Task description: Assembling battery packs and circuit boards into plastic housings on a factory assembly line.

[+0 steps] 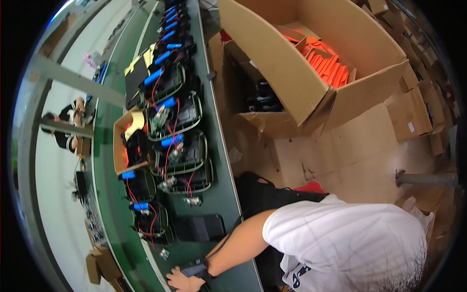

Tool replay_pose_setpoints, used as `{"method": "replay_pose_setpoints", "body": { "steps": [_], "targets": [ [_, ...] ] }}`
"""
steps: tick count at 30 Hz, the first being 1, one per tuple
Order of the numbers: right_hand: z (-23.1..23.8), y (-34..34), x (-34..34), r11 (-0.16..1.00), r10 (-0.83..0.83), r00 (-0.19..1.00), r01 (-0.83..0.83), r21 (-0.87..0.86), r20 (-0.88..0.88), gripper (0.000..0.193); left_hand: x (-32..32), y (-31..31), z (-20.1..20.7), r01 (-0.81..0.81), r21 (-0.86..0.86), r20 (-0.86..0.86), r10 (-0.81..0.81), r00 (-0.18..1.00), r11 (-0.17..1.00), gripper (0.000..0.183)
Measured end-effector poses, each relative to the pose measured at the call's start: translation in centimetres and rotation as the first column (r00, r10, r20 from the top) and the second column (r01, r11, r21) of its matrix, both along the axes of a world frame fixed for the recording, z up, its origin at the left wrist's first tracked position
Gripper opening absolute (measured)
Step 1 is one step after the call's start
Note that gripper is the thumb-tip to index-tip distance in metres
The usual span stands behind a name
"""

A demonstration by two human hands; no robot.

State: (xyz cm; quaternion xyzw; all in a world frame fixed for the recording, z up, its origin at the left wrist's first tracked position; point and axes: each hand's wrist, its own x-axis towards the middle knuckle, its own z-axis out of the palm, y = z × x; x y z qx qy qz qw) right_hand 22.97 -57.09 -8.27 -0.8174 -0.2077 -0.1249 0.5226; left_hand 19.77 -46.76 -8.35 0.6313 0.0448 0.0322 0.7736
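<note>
Black housing (147,224) with a blue cylinder (141,206) sits lower left of the frame on the green bench (187,250), wired in red to a small circuit board (164,254). Right hand (185,281) near that board at the bottom edge, black device (194,268) at the wrist; can't tell whether it grasps anything. Flat black tray (199,228) beside the housing, similar housings (187,114) lined toward top center, orange pieces (328,68) in a cardboard box (367,51) upper right.

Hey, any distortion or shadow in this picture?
Head view: the green bench bends visibly, corners black out; head view: shadow darkens the inside of the cardboard box holding black parts, while orange pieces look bright.
</note>
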Motion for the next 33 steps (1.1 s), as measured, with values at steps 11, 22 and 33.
{"method": "replay_pose_setpoints", "body": {
  "steps": [11,22,33],
  "targets": [
    [1.0,-1.0,1.8,0.998,0.003,1.0,-0.002,0.066,-0.012,0.037,2.9,-6.9,-0.8,0.049,0.054,-0.051,-0.047,0.998,0.997,0.027],
    [1.2,-2.9,2.3,0.995,-0.001,1.0,0.001,0.103,-0.001,0.034,3.6,-10.2,-1.9,0.077,0.097,-0.095,-0.067,0.993,0.992,0.028],
    [0.7,0.7,1.3,0.995,-0.025,1.0,0.024,0.092,0.01,0.032,2.9,-6.5,-1.7,0.048,0.043,-0.078,-0.045,0.996,0.998,0.028]
  ]
}}
